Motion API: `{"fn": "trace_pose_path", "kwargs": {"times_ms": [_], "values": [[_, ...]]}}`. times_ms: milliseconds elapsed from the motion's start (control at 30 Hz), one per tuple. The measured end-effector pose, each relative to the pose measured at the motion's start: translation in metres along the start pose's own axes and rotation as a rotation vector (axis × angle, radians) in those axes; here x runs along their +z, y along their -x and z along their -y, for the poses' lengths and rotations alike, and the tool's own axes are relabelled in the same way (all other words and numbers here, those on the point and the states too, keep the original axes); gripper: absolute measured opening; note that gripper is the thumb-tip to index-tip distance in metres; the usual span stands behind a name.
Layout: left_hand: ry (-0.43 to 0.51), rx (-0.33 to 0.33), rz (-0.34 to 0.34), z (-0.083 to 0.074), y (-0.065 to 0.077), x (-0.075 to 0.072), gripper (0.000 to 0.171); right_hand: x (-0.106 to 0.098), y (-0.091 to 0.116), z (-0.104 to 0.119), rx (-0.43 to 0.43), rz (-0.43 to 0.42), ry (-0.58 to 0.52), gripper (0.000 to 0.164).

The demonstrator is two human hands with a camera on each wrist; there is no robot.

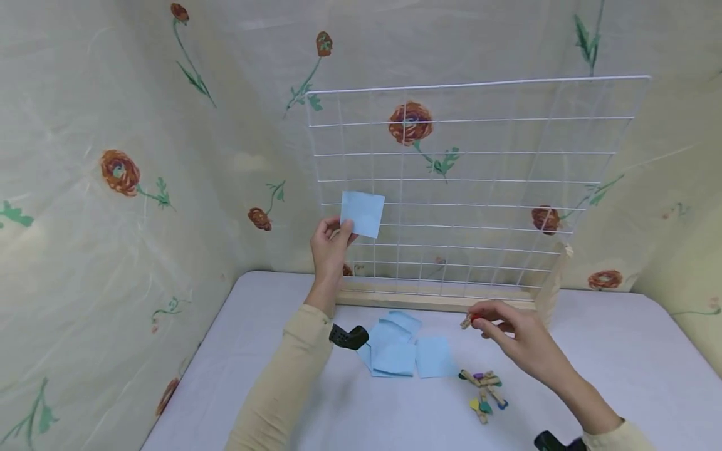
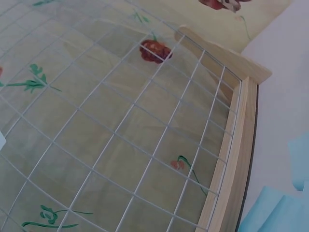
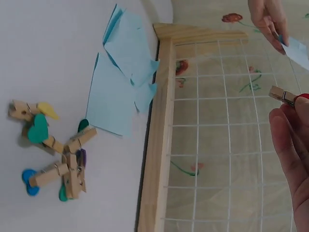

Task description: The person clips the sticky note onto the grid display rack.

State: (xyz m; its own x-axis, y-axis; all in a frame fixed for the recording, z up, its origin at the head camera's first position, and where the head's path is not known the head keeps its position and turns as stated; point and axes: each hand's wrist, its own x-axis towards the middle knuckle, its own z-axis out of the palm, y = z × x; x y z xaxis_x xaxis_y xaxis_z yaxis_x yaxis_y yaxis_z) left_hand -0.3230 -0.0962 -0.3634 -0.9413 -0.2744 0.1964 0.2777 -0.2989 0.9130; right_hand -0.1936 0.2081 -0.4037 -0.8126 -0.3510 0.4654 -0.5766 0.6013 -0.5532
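Observation:
My left hand (image 1: 331, 250) pinches a blue square of paper (image 1: 363, 214) by its lower left corner, held up against the left part of a white wire grid (image 1: 451, 181). In my right hand (image 1: 521, 338) a small wooden clothespin (image 1: 465, 322) with a red decoration is pinched between thumb and fingers; its wooden end points out toward the grid in the right wrist view. Below that hand lies a loose pile of clothespins (image 3: 46, 174) with green, blue, yellow and purple decorations. More blue paper squares (image 1: 393, 351) overlap on the table between the hands.
The grid stands in a wooden base (image 1: 440, 302) with a wooden side support (image 1: 555, 282) at its right end. A white-covered table (image 1: 350, 413) lies beneath. Behind and at the left hangs floral-patterned sheeting (image 1: 214, 144).

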Motion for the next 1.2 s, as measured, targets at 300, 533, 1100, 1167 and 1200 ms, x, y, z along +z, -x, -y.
{"fn": "trace_pose_path", "kwargs": {"times_ms": [300,533,1100,1167,1200], "values": [[-0.031,0.007,0.001,-0.005,-0.005,0.001,0.019,-0.005,-0.023,0.008,-0.183,0.037,0.096,0.024],[-0.130,-0.004,0.021,-0.007,-0.003,0.005,0.020,-0.010,-0.033,0.015,-0.241,0.080,0.164,0.024],[-0.197,0.065,0.041,-0.028,-0.015,0.009,0.022,-0.028,-0.070,0.029,-0.310,0.090,0.234,0.025],[-0.204,0.077,0.050,-0.030,-0.017,0.010,0.023,-0.030,-0.074,0.030,-0.331,0.095,0.241,0.025],[-0.206,0.082,0.055,-0.032,-0.017,0.011,0.024,-0.032,-0.077,0.031,-0.341,0.096,0.244,0.026]]}}
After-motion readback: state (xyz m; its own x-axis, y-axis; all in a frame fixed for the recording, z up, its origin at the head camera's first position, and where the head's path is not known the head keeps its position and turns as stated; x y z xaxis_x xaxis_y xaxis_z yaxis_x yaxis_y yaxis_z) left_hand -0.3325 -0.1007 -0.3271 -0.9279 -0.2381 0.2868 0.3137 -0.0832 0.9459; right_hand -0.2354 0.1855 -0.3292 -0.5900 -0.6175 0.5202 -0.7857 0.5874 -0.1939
